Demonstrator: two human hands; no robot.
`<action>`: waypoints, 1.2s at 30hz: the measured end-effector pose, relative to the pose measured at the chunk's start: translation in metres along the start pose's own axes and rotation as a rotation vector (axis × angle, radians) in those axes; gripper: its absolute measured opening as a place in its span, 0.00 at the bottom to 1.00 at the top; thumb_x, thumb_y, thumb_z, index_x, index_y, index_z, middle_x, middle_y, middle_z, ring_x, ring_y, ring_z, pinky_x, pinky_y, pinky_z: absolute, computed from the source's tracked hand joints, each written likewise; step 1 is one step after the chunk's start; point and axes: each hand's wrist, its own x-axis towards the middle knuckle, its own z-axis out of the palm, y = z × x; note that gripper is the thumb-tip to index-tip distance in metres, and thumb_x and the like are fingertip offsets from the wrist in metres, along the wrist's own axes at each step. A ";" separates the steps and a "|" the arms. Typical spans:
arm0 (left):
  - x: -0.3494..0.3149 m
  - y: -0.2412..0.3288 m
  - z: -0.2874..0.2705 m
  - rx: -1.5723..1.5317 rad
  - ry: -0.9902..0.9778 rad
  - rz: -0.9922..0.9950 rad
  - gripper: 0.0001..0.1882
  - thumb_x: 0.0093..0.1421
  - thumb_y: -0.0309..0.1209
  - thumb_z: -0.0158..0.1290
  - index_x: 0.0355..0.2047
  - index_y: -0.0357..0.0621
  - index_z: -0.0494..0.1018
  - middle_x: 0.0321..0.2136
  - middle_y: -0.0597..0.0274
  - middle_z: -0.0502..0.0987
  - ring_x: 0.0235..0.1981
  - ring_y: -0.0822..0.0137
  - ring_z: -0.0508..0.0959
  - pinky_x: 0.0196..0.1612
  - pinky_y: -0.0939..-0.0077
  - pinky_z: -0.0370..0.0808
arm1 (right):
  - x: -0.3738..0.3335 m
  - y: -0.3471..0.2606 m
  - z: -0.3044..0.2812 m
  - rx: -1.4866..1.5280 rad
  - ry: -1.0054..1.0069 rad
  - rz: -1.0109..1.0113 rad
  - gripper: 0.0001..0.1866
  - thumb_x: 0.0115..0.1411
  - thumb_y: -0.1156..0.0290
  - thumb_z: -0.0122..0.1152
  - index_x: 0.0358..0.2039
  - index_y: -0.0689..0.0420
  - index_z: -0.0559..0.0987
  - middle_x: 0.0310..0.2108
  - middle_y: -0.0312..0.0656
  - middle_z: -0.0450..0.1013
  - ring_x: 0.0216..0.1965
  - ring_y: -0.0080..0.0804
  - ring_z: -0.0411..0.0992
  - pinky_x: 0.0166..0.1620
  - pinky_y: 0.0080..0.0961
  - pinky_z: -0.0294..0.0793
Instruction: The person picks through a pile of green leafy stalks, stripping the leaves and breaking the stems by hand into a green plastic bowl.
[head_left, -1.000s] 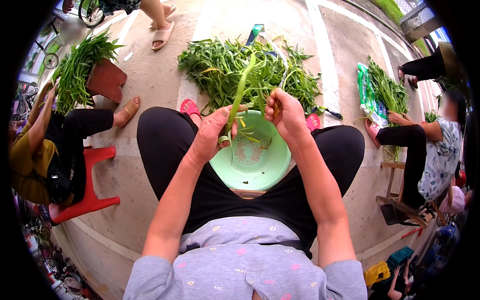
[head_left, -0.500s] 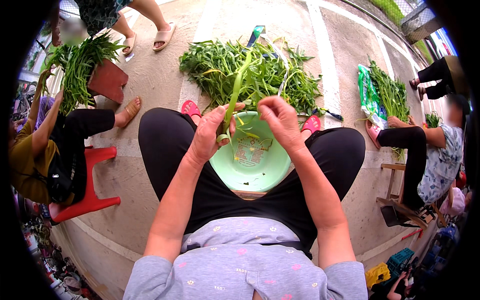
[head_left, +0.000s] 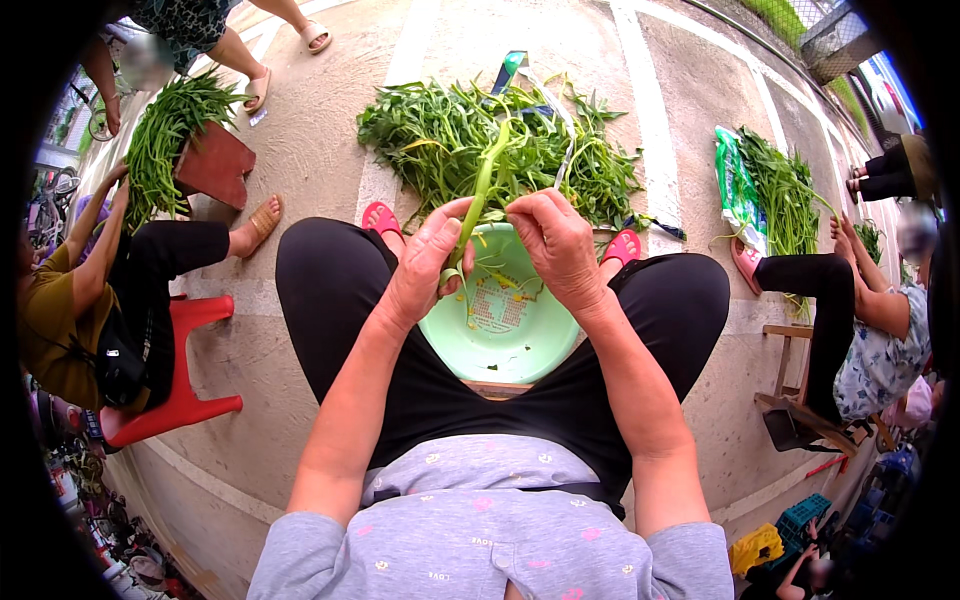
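Observation:
My left hand (head_left: 425, 262) is closed around a thick pale-green water spinach stalk (head_left: 487, 172), which points up and away over the pile. A curled strip hangs at the stalk's lower end, by my fingers. To its right, my right hand (head_left: 562, 250) is closed in a pinch close to the stalk; what lies between those fingertips is too small to make out. Below both hands a light-green plastic basin (head_left: 500, 355) sits between my knees, with a few bits of leaf and stem inside. A large heap of water spinach (head_left: 425, 135) lies on the ground beyond it.
At left, a seated person on a red plastic stool (head_left: 185, 370) handles greens (head_left: 165, 140) by a reddish-brown block (head_left: 215, 165). Another person sits at right beside more greens (head_left: 785, 200) and a green-white bag (head_left: 735, 190). Someone stands at the upper left.
My right hand has shifted slightly left, nearer the stalk, its fingers more drawn together. The standing person has moved a foot away. The seated person at right has raised their hands with a stalk.

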 end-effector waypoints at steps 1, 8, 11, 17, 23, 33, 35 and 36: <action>0.001 0.000 -0.001 0.001 0.009 -0.010 0.22 0.64 0.44 0.39 0.51 0.42 0.61 0.18 0.67 0.67 0.13 0.82 0.59 0.14 0.91 0.54 | 0.000 0.000 0.000 0.023 -0.017 0.036 0.05 0.53 0.77 0.57 0.31 0.59 0.74 0.26 0.41 0.70 0.25 0.34 0.71 0.28 0.25 0.70; 0.003 -0.002 -0.002 0.003 0.056 -0.033 0.15 0.63 0.45 0.40 0.37 0.47 0.61 0.18 0.65 0.67 0.12 0.81 0.59 0.14 0.90 0.55 | -0.001 0.009 0.001 0.619 -0.012 0.532 0.04 0.58 0.73 0.52 0.32 0.60 0.73 0.24 0.33 0.68 0.24 0.17 0.68 0.28 0.15 0.68; 0.003 -0.006 -0.008 -0.053 0.033 -0.025 0.14 0.63 0.45 0.40 0.34 0.47 0.60 0.19 0.65 0.68 0.13 0.81 0.61 0.14 0.91 0.56 | 0.000 0.016 -0.002 0.715 -0.042 0.616 0.05 0.58 0.71 0.52 0.32 0.60 0.73 0.26 0.33 0.71 0.24 0.16 0.68 0.29 0.14 0.68; 0.003 -0.004 -0.005 -0.054 0.042 -0.019 0.15 0.63 0.46 0.39 0.33 0.47 0.60 0.18 0.65 0.67 0.12 0.80 0.60 0.14 0.90 0.57 | -0.006 0.009 0.003 0.748 -0.399 0.736 0.11 0.59 0.65 0.54 0.37 0.60 0.74 0.29 0.33 0.72 0.29 0.17 0.69 0.33 0.14 0.68; 0.002 -0.004 -0.005 -0.012 0.031 -0.027 0.16 0.63 0.47 0.39 0.33 0.47 0.60 0.18 0.66 0.67 0.11 0.80 0.60 0.14 0.90 0.56 | -0.006 0.002 0.005 0.743 -0.456 0.664 0.13 0.57 0.64 0.56 0.38 0.60 0.74 0.29 0.33 0.71 0.29 0.17 0.67 0.34 0.15 0.68; -0.001 -0.001 0.002 0.011 0.016 -0.070 0.15 0.63 0.46 0.40 0.34 0.48 0.60 0.18 0.66 0.67 0.11 0.80 0.59 0.13 0.90 0.55 | -0.009 0.011 0.009 0.855 -0.320 0.739 0.07 0.57 0.68 0.56 0.30 0.58 0.73 0.25 0.32 0.69 0.24 0.16 0.67 0.29 0.13 0.67; -0.001 -0.001 0.002 0.006 0.037 -0.071 0.15 0.63 0.46 0.40 0.34 0.47 0.60 0.17 0.66 0.67 0.11 0.80 0.59 0.13 0.90 0.55 | -0.009 0.017 0.007 0.955 -0.225 0.820 0.07 0.57 0.68 0.55 0.31 0.57 0.72 0.25 0.32 0.69 0.24 0.17 0.67 0.29 0.13 0.67; -0.001 -0.002 0.002 0.004 0.047 -0.072 0.15 0.63 0.46 0.40 0.34 0.47 0.61 0.17 0.66 0.67 0.11 0.80 0.59 0.13 0.90 0.55 | -0.009 0.019 0.007 1.005 -0.176 0.860 0.06 0.58 0.68 0.54 0.31 0.56 0.72 0.25 0.33 0.70 0.23 0.17 0.68 0.29 0.13 0.67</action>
